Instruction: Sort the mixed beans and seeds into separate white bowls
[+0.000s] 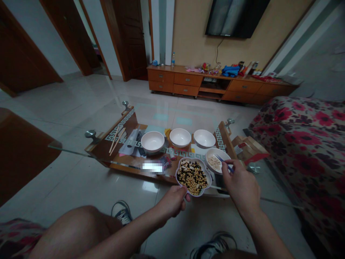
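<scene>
My left hand (173, 202) is closed on the near rim of a flower-shaped white dish (193, 176) filled with mixed yellow, black and white beans. My right hand (239, 183) grips blue chopsticks (223, 162) whose tips reach into a white bowl (215, 160) holding pale white pieces, just behind and right of the dish. Both stand at the near right edge of a glass-topped coffee table (81, 153). Three empty white bowls (152, 141) (180, 137) (204, 138) stand in a row behind them.
A pair of wooden chopsticks (116, 139) lies on the table's lower shelf at left. A floral sofa (304, 144) runs along the right. My knee (78, 230) and shoes (122, 213) are below. A wooden TV cabinet (215, 84) stands against the far wall.
</scene>
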{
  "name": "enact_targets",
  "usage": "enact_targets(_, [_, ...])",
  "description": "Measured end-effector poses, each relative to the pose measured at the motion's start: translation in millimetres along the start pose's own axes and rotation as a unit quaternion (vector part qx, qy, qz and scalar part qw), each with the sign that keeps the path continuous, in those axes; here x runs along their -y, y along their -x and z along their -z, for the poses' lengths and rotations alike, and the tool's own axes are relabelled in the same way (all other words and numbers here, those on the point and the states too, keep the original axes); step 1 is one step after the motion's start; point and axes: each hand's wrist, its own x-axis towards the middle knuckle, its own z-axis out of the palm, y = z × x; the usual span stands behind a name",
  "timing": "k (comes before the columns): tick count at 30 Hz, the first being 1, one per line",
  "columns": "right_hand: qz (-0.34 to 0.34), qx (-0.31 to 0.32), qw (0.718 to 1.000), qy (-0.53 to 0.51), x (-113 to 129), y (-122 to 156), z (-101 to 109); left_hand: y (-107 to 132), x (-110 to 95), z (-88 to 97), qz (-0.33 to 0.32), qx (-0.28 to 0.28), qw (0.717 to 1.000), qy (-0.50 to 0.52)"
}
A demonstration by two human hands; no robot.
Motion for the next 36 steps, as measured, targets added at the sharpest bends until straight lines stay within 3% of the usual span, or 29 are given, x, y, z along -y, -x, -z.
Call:
enact_targets(7, [0.055,0.039,0.997,-0.047,5.1,5.8,-10.4,-1.0,-1.0,-1.3,0.004,-0.001,1.0,0.001])
enact_targets(18, [0.116,0.125,0.985,-0.04,26.6,22.0,-23.2,-0.4,-0.9,-2.3,0.0,0.0,1.0,0.003])
enact_targets(36, [0.116,0.123,0.984,-0.064,28.7,24.6,-36.4,-5.7,5.2,-1.7,-0.005,0.003,1.0,0.017])
